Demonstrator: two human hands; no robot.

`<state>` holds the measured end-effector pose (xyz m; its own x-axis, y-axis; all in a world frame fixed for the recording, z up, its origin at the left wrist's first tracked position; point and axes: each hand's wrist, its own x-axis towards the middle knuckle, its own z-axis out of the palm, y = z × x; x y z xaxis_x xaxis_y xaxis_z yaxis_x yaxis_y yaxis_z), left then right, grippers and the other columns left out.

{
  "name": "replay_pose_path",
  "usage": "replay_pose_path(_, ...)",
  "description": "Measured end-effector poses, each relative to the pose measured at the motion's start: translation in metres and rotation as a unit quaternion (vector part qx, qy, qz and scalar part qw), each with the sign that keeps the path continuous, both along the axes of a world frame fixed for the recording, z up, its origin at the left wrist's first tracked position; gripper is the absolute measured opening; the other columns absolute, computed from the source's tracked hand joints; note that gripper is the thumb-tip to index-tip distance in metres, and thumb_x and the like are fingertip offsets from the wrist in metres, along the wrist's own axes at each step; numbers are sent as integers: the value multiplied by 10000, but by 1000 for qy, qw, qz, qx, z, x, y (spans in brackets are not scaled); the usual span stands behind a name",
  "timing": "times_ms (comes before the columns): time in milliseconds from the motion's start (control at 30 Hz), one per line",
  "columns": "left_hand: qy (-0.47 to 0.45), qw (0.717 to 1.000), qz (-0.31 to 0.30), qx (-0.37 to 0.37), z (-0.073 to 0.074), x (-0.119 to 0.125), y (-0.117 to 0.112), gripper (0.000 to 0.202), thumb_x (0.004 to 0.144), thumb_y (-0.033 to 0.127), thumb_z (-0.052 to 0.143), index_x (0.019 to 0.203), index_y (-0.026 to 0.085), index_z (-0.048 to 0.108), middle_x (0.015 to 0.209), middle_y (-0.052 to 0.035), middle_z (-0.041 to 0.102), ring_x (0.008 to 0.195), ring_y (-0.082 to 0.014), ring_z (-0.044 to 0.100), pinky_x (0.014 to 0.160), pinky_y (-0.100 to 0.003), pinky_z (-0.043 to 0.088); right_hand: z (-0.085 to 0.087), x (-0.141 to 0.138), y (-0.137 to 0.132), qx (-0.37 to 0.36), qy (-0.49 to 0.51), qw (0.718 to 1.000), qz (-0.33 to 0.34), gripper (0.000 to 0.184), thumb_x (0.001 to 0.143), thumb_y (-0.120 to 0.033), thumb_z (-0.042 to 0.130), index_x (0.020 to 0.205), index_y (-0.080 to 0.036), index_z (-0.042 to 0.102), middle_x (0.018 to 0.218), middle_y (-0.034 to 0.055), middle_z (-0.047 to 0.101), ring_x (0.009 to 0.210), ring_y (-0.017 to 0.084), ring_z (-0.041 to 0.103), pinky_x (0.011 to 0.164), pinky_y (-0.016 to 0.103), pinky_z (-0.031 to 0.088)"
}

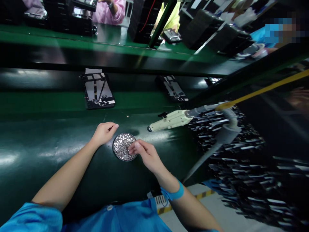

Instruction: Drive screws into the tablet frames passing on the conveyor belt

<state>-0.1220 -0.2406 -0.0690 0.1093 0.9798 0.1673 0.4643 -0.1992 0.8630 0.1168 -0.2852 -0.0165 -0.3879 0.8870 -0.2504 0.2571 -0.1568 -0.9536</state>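
A round dish (pixel 114 154) full of tiny shiny metal pieces (pixel 123 145), too small to tell apart but much like screws, sits on the green bench in front of me. My right hand (pixel 147 155) reaches over the dish's right side, thumb and fingers drawn together with their tips at the pieces. What they pinch, if anything, is hidden. Just beyond the dish's left rim, my left hand (pixel 103 133) is closed, thumb against the curled index finger. Whatever it may hold cannot be made out.
A pale electric screwdriver (pixel 171 120) hangs right of the dish. Flat black device frames (pixel 100 90) lie on the strip behind, another frame (pixel 172 88) farther right. Stacked black parts (pixel 241 180) fill the right side. Co-workers sit across the line, one in a pink sleeve (pixel 112 13).
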Motion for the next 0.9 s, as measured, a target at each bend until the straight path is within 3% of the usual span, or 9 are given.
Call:
replay_pose_path(167, 1, 1000, -1, -1, 0, 0, 0, 349, 1007, 414, 524, 842, 196, 741, 742, -5, 698, 693, -146, 630, 669, -265, 427, -4, -1, 1, 26, -55, 997, 36, 453, 1004, -575, 504, 869, -191, 703, 789, 41, 721, 761, 183, 684, 756, 325, 523)
replay_pose_path(367, 3, 1000, -1, -4, 2, 0, 0, 351, 1003, 412, 524, 834, 195, 742, 740, -9, 702, 691, -150, 627, 670, -267, 426, 0, 5, 2, 33, -32, 999, 3, 468, 1007, -579, 497, 852, -183, 693, 783, 40, 712, 733, 172, 686, 739, 311, 515)
replay_pose_path(600, 1, 1000, 1, -7, 2, 0, 0, 352, 1001, 419, 521, 836, 198, 740, 749, -10, 706, 696, -152, 630, 675, -270, 425, -8, -2, 1, 13, -26, 1000, -3, 427, 992, -556, 535, 840, -191, 696, 752, 41, 710, 718, 184, 675, 725, 327, 522)
replay_pose_path(700, -3, 1000, 0, -9, 1, -1, 0, 355, 1001, 431, 518, 854, 204, 747, 767, -18, 720, 715, -162, 641, 687, -275, 434, -8, 5, 0, 96, -48, 992, -66, 321, 988, -487, 568, 860, -215, 680, 739, 34, 690, 694, 193, 657, 701, 346, 541)
replay_pose_path(800, -7, 1000, 1, -9, 0, 0, 1, 359, 1001, 435, 517, 855, 205, 751, 767, -20, 724, 721, -163, 646, 690, -273, 441, -15, 14, -4, 248, -105, 961, -60, 186, 971, -405, 611, 971, -231, 677, 959, 83, 721, 880, 238, 690, 839, 412, 576)
replay_pose_path(833, -7, 1000, 2, -9, -1, 2, 1, 360, 1001, 432, 519, 848, 203, 751, 759, -18, 721, 714, -159, 645, 686, -270, 442, -19, 16, -7, 290, -124, 948, -34, 197, 955, -396, 639, 1059, -232, 670, 1106, 112, 711, 1022, 269, 685, 939, 455, 564)
replay_pose_path(900, -5, 1000, 7, -7, -2, 5, 2, 356, 997, 427, 530, 832, 200, 749, 742, -9, 714, 698, -148, 642, 675, -260, 445, -31, 15, -12, 336, -169, 926, 25, 476, 895, -439, 721, 1302, -231, 586, 1428, 169, 570, 1332, 348, 553, 1118, 558, 470)
